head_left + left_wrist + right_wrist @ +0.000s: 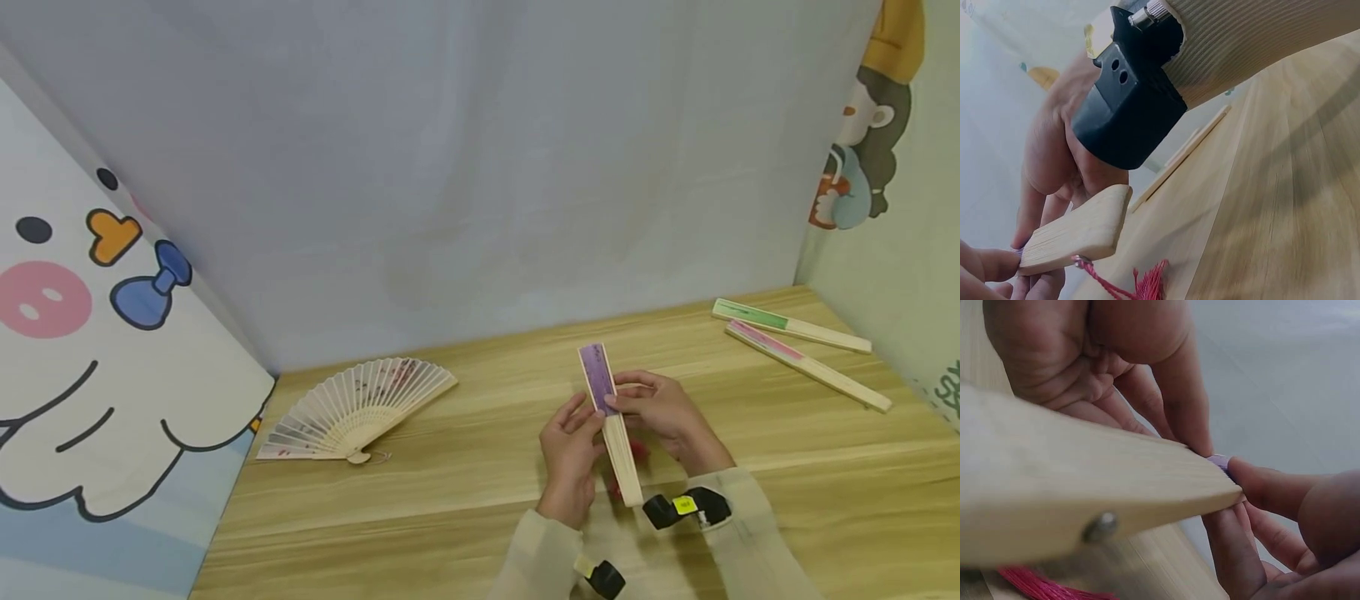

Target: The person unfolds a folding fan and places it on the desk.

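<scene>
Both hands hold a folded fan (620,458) with purple cloth and pale wooden ribs, its purple end tipped up and away. My left hand (570,454) pinches it at the left edge, thumb on top where cloth meets wood. From the other side my right hand (663,412) grips the purple part, thumb on the face and fingers behind. In the left wrist view, a red-pink tassel (1150,284) hangs by a cord from the wooden end. A metal rivet (1102,526) shows near that end in the right wrist view.
An opened white fan (367,412) with dark and red print lies at the left of the wooden table (360,533). Two folded fans, one green (791,325) and one pink (810,365), lie at the back right. Cloth walls (480,167) stand behind and at both sides.
</scene>
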Demonstrator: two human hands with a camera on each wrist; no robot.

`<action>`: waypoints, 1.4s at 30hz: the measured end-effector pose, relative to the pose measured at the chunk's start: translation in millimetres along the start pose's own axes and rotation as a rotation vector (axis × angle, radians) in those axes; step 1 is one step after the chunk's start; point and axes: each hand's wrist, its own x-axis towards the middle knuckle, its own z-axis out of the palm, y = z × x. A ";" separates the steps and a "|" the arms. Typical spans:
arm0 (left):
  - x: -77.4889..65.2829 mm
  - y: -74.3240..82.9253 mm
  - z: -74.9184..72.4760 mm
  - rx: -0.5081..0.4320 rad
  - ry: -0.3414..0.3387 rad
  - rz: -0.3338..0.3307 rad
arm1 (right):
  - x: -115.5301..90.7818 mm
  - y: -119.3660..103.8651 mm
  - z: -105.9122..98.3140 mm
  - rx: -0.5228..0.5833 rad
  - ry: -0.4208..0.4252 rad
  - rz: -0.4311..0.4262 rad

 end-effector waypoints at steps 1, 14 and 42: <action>0.4 -0.1 -0.3 -0.003 0.003 0.003 | 0.3 0.5 0.3 0.004 -0.004 -0.001; 7.0 4.1 -8.1 -0.001 0.038 0.016 | 5.3 4.5 5.0 0.122 -0.090 -0.008; 12.9 10.3 -19.3 -0.078 0.109 0.067 | 6.3 1.5 15.1 0.216 0.043 -0.021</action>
